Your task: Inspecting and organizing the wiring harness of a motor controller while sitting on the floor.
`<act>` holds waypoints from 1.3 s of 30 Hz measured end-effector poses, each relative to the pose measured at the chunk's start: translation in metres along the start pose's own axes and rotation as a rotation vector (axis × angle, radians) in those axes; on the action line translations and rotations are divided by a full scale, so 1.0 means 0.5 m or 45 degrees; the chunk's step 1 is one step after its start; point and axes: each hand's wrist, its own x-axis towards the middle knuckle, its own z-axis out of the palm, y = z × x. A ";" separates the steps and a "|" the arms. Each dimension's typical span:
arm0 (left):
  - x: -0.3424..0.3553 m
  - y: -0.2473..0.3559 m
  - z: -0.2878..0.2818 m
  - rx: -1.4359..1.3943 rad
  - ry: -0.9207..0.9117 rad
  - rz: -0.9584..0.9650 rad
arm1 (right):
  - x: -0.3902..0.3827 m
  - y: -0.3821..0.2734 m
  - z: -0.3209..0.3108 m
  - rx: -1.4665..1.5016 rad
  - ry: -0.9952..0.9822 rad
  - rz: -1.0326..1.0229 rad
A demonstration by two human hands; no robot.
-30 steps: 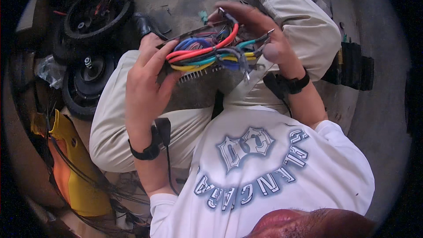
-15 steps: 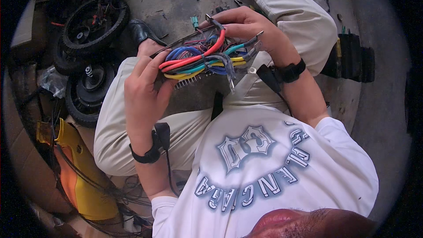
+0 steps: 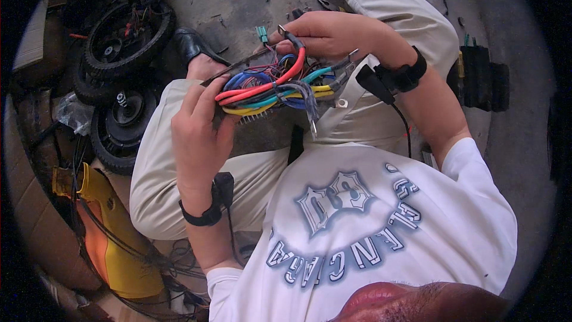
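Held above my lap is a wired motor controller with a bundle of thick red, blue, green and yellow cables (image 3: 256, 92). Thinner wires lie behind the bundle, and a finned edge shows beneath it. My left hand (image 3: 199, 122) is closed around the controller's left end, the thumb low by the yellow cable. At the far side, my right hand (image 3: 325, 36) is closed by the wires and upper edge, its fingertips partly hidden. A metal ring lug (image 3: 282, 30) tips the red cable beside those fingers. A small green connector (image 3: 261, 34) sticks up nearby.
Spoked wheels with black tyres (image 3: 128, 56) and a black hub wheel (image 3: 122, 122) lie to the left. Below them are a yellow and orange panel (image 3: 116, 238) and tangled black cables. A black object (image 3: 482, 77) sits to the right. Pliers and scraps litter the far floor.
My right hand has shifted slightly up and left along the controller's far side, and its wrist has bent outward. My left hand keeps its hold, and the cable bundle has barely moved.
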 end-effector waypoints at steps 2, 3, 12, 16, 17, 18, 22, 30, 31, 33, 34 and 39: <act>-0.001 -0.008 0.006 -0.006 0.030 0.034 | 0.001 0.011 0.010 0.033 0.043 -0.053; -0.001 -0.011 0.010 -0.018 0.069 0.064 | 0.001 0.016 0.016 0.061 0.089 -0.105; -0.017 -0.003 0.060 0.062 0.397 -0.017 | -0.011 0.025 0.036 0.177 0.195 -0.059; -0.014 0.009 0.088 0.202 0.484 -0.084 | -0.019 0.038 0.035 -0.185 0.384 -0.134; -0.011 0.010 0.096 0.248 0.556 -0.077 | -0.018 0.043 0.034 -0.191 0.394 -0.167; -0.008 0.011 0.103 0.299 0.623 -0.077 | -0.018 0.048 0.032 -0.301 0.425 -0.054; -0.010 0.017 0.115 0.368 0.703 -0.116 | -0.029 0.066 0.039 -0.367 0.510 0.033; -0.001 0.011 0.083 0.251 0.513 -0.104 | -0.028 0.061 0.043 -0.224 0.641 0.071; 0.001 0.010 0.075 0.250 0.513 -0.098 | -0.024 0.058 0.032 -0.434 0.596 -0.192; 0.009 0.007 0.055 0.092 0.392 -0.081 | -0.017 0.050 0.024 -0.646 0.547 -0.460; 0.014 0.004 0.043 0.081 0.397 -0.096 | -0.012 0.045 0.022 -0.268 0.469 -0.302; 0.023 0.000 0.001 -0.070 0.039 -0.146 | -0.005 0.028 0.022 0.173 0.341 -0.171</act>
